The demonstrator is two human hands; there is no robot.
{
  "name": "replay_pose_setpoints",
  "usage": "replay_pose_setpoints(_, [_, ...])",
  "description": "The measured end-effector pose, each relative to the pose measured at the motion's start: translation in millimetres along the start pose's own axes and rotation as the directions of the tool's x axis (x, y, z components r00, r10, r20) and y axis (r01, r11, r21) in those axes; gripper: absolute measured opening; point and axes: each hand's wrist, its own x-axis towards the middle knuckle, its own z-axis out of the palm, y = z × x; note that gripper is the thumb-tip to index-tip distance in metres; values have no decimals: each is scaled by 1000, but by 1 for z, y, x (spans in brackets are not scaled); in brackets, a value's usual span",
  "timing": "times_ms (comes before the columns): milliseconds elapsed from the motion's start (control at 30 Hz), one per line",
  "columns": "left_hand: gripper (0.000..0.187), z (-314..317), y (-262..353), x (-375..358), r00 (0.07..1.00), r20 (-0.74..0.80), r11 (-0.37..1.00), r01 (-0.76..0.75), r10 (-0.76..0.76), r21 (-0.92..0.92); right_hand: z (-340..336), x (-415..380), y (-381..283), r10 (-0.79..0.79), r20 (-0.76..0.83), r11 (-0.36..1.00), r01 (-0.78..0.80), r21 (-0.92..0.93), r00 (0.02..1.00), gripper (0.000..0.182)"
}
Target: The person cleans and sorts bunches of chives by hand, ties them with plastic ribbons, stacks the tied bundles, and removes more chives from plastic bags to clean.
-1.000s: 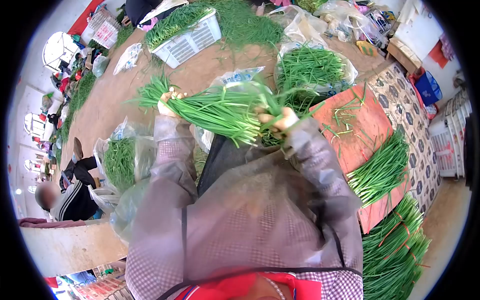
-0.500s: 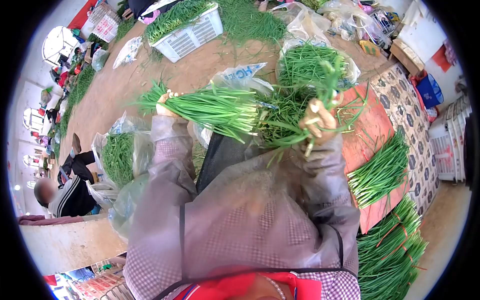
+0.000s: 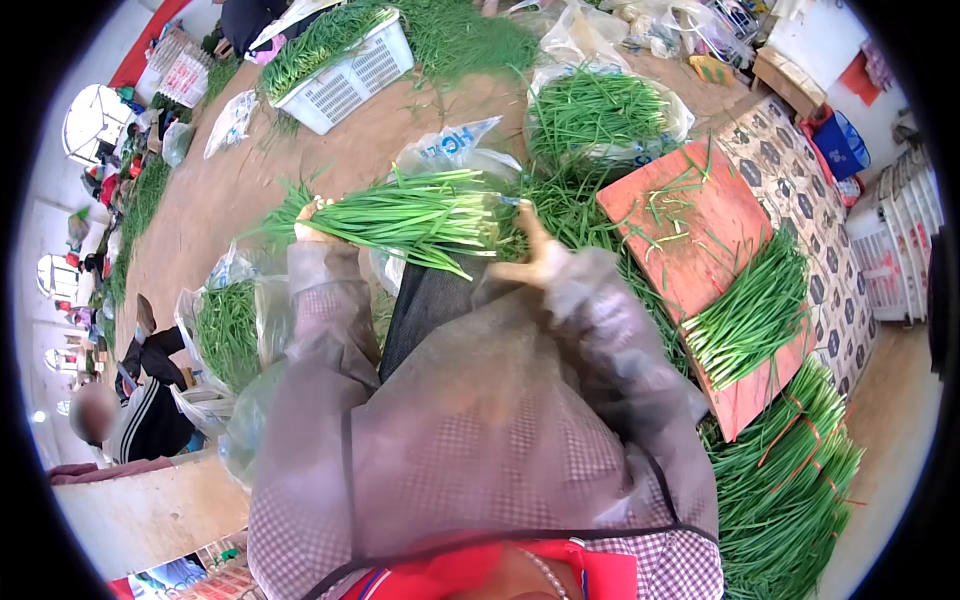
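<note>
My left hand (image 3: 312,222) is closed around a bunch of garlic chives (image 3: 420,215), held level with the pale cut ends pointing right. Just beyond those ends my right hand (image 3: 538,252) has its thumb and fingers spread, with nothing visible in it. Under and behind the right hand lies a heap of loose chives (image 3: 575,210). A second neat bunch (image 3: 750,320) rests on the red board (image 3: 690,230) to the right, where loose green bits are scattered.
A plastic bag of chives (image 3: 600,110) stands ahead, and another bag (image 3: 228,335) is at the left. Farther off is a white crate (image 3: 350,80) full of greens. Tied bundles (image 3: 790,490) lie at lower right. A person (image 3: 150,410) sits at far left.
The loose stalks in my right hand are gone from it. That hand has moved left, off the board's edge toward the bunch's cut ends, and has opened. My left hand keeps its hold.
</note>
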Motion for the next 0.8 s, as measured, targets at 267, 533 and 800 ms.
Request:
replay_pose_setpoints(267, [6, -1, -2, -17, 989, -144, 1000, 13, -13, 1, -24, 33, 83, 253, -223, 788, -67, 612, 942, 25])
replay_pose_setpoints(533, [0, 12, -22, -33, 988, -7, 982, -156, 157, 111, 5, -1, -78, 122, 140, 787, -182, 589, 983, 19])
replay_pose_setpoints(800, [9, 30, -14, -55, 919, 326, 973, -231, 220, -5, 15, 0, -64, -169, 461, 437, -353, 827, 871, 11])
